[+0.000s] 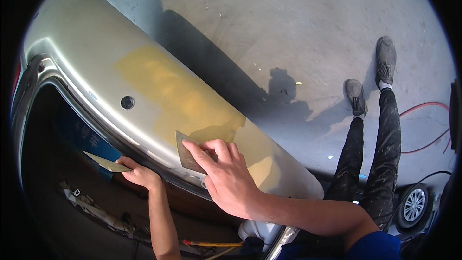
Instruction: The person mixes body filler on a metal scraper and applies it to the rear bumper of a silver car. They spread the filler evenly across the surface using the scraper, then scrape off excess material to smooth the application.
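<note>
A curved silver car panel [81,24] runs diagonally across the left half of the view, with a large patch of yellow filler [151,82] on its surface and a round dark hole [127,102] beside it. My right hand [228,180] grips a flat grey spreader [187,156] against the panel at the patch's lower edge, fingers pressed on the blade. Lower left, over the dark car opening, my left hand [142,175] is closed on a flat plate [103,163] with a pale yellow top. The far edge of that hand's grip is partly hidden.
My legs [382,144] and shoes [385,60] stand on the grey concrete floor [303,24] at the right. A red hose [423,103] curves near a car wheel [414,204]. Straps [96,209] and a yellow-orange rod [211,243] lie inside the opening.
</note>
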Available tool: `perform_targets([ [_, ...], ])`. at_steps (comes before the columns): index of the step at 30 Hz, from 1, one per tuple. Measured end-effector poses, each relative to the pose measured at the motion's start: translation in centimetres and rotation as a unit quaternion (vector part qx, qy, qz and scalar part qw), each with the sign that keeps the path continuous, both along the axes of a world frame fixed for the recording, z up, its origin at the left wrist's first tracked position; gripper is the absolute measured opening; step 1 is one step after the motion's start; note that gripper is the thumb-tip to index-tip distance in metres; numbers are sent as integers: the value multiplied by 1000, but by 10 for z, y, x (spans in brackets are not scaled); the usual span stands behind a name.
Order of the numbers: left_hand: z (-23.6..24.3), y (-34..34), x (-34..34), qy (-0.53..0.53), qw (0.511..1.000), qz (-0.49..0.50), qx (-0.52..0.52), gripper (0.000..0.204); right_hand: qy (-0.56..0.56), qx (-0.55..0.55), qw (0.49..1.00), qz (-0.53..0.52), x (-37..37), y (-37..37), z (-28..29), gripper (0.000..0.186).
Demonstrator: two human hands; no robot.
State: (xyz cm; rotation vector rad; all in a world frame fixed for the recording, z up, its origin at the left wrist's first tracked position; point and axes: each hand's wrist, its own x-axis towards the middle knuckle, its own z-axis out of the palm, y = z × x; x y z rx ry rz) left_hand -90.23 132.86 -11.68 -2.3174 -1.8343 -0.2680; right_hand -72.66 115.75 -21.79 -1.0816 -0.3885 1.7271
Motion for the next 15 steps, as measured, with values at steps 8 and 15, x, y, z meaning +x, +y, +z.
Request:
perform_targets([
  [8,4,2,-1,40,999,-12,-3,28,-61,50,996,-38,3,-13,50,71],
  [15,7,3,-9,7,1000,-6,-11,30,181,-59,981,-26,-16,-35,-114,43],
])
